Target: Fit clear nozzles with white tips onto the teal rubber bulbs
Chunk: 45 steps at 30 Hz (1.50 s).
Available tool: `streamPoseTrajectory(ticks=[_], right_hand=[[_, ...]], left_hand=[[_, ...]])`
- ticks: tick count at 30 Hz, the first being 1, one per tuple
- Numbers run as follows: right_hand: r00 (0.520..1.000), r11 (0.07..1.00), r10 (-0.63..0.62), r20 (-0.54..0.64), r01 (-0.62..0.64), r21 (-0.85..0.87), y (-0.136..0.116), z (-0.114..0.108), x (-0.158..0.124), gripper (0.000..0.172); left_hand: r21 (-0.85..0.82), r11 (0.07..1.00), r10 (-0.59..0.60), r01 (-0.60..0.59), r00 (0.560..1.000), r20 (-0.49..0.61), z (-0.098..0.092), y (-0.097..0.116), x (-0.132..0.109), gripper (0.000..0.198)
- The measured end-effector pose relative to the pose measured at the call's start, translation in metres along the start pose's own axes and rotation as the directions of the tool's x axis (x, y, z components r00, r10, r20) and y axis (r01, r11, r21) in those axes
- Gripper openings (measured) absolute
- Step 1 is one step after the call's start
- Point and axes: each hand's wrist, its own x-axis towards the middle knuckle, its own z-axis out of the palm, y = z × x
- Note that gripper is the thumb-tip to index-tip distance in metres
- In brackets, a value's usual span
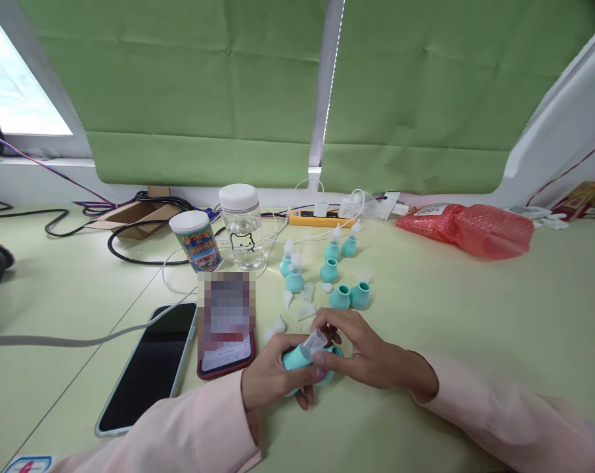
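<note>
My left hand (272, 374) is closed around a teal rubber bulb (295, 358), which lies tilted with its neck towards the right. A clear plastic tube piece (316, 339) sits at that neck. My right hand (371, 351) pinches at this tube with thumb and fingers. Another teal bulb (333, 371) shows just beneath the right fingers, partly hidden. Beyond the hands stand open-necked teal bulbs (339, 297) and several bulbs with clear nozzles (294, 279) fitted. Loose clear plastic pieces (306, 311) lie between them and my hands.
Left of my hands lie a red-cased phone (228, 364) and a black-screened phone (152, 368). Behind stand a noodle cup (199, 243) and a clear jar (243, 230). A power strip (300, 218), white cables and a red plastic bag (469, 230) are along the back.
</note>
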Motion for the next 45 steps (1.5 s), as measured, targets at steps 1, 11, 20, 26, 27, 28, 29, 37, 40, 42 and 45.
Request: streamPoseTrajectory(ticks=[1, 11, 20, 26, 27, 28, 29, 37, 40, 42, 45], right_hand=[[1.000, 1.000, 0.014, 0.001, -0.014, -0.018, 0.002, 0.002, 0.001, 0.017], [0.991, 0.988, -0.041, 0.128, 0.060, -0.143, 0.002, 0.015, -0.003, 0.031], [0.978, 0.985, 0.067, 0.196, -0.096, 0.142, -0.004, 0.012, -0.003, 0.028], [0.945, 0.820, 0.304, 0.122, -0.324, 0.473, 0.010, 0.012, 0.003, 0.034], [0.940, 0.812, 0.337, 0.054, -0.319, 0.489, 0.011, 0.010, 0.003, 0.036], [0.941, 0.839, 0.337, -0.024, -0.289, 0.461, 0.011, 0.006, 0.003, 0.038], [0.948, 0.892, 0.303, -0.097, -0.246, 0.378, 0.011, 0.002, 0.003, 0.039], [0.918, 0.607, -0.292, -0.270, -0.040, -0.793, 0.026, -0.024, 0.014, 0.020], [0.958, 0.496, -0.233, -0.165, -0.029, -0.868, 0.041, -0.019, 0.017, 0.017], [0.977, 0.476, -0.174, -0.124, -0.027, -0.879, 0.047, -0.014, 0.018, 0.016], [0.988, 0.505, -0.122, -0.093, -0.019, -0.863, 0.051, -0.010, 0.016, 0.017]], left_hand=[[0.044, 0.999, 0.012, -0.011, 0.999, -0.035, 0.001, -0.001, 0.000, 0.029], [0.539, 0.824, 0.228, -0.175, 0.973, -0.033, 0.012, -0.011, -0.009, 0.013], [0.711, 0.658, 0.305, -0.247, 0.951, 0.048, 0.012, -0.007, -0.010, 0.018], [0.682, 0.620, 0.413, -0.389, 0.900, 0.138, 0.014, -0.014, -0.016, 0.028], [0.653, 0.640, 0.442, -0.406, 0.889, 0.120, 0.014, -0.013, -0.016, 0.031], [0.631, 0.659, 0.470, -0.410, 0.879, 0.080, 0.014, -0.012, -0.016, 0.032], [0.617, 0.677, 0.491, -0.402, 0.871, 0.029, 0.013, -0.011, -0.015, 0.032], [0.609, 0.772, 0.439, -0.181, 0.845, -0.306, 0.001, -0.006, -0.002, 0.038], [0.610, 0.763, 0.473, -0.213, 0.827, -0.303, 0.002, -0.010, -0.001, 0.050], [0.596, 0.774, 0.465, -0.214, 0.830, -0.308, 0.004, -0.012, -0.002, 0.057], [0.605, 0.774, 0.446, -0.190, 0.841, -0.307, 0.005, -0.016, -0.002, 0.065]])
